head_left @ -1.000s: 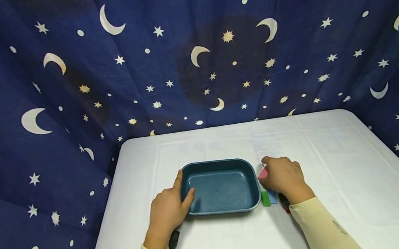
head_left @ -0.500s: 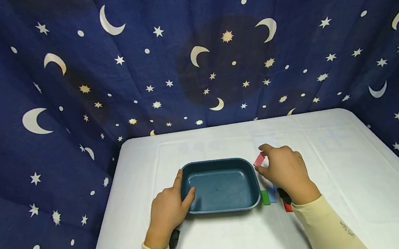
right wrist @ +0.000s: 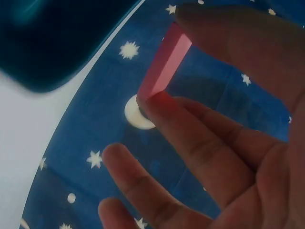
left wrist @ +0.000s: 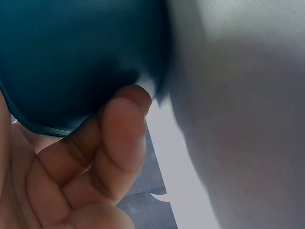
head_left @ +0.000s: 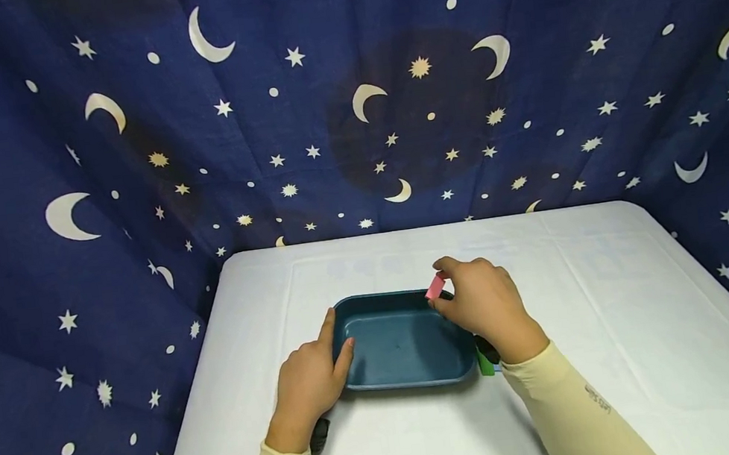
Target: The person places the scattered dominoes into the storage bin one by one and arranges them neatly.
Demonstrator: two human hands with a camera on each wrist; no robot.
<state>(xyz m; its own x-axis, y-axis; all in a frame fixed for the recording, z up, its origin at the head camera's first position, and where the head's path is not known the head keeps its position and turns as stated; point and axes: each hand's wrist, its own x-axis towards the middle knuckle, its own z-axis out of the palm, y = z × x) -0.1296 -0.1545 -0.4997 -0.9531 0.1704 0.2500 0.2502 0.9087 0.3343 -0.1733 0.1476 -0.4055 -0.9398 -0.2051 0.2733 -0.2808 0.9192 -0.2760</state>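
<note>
A teal rectangular plastic tub stands on the white-covered table. My left hand grips its left side, thumb over the rim and index finger along the edge. In the left wrist view, curled fingers press against the tub's outer wall. Above the tub's far right corner, my right hand pinches a pink rectangular block between thumb and fingertip. The right wrist view shows this block held by its two ends, the other fingers spread apart below.
A green block lies against the tub's right side, with a sliver of a blue block beside it, both partly hidden by my right wrist. A dark blue curtain with moons and stars hangs behind the white table.
My right hand has lifted the pink block off the table and carried it left, over the tub's far right corner. My left hand keeps its place on the tub.
</note>
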